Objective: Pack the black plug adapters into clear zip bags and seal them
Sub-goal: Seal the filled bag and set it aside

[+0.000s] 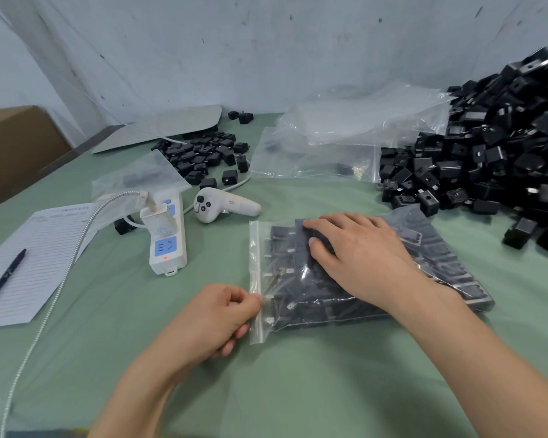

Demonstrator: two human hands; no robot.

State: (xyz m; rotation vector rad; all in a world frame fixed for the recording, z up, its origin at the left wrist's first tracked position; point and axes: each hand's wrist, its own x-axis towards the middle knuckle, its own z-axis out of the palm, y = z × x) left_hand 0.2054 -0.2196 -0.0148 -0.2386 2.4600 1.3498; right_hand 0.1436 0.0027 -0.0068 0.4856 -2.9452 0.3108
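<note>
Sealing looks like the step in hand, and the risks sit along the zip strip. At the far left of the frame lie one lined sheet (35, 257) and one pen (4, 279), then one white power strip (168, 238) and one white controller (225, 204), none of them in the way. At lower centre the left hand (217, 320) pinches the zip edge of the one filled clear bag (345, 279) on the green desk (298, 390); the strip above the pinch looks wavy, so it may close only partly and the bag could gape when lifted. Metal prongs inside point at that edge (a snag or puncture is possible). The right hand (358, 257) lies spread flat on the packed adapters (298, 305), pressing them down; if it eases off, they could slide toward the mouth. Loose adapters form two groups: a small scatter (203, 156) at upper centre and a heap (487, 153) at right, too many to count. Empty bags (345, 137) overlap; their number cannot be told.
</note>
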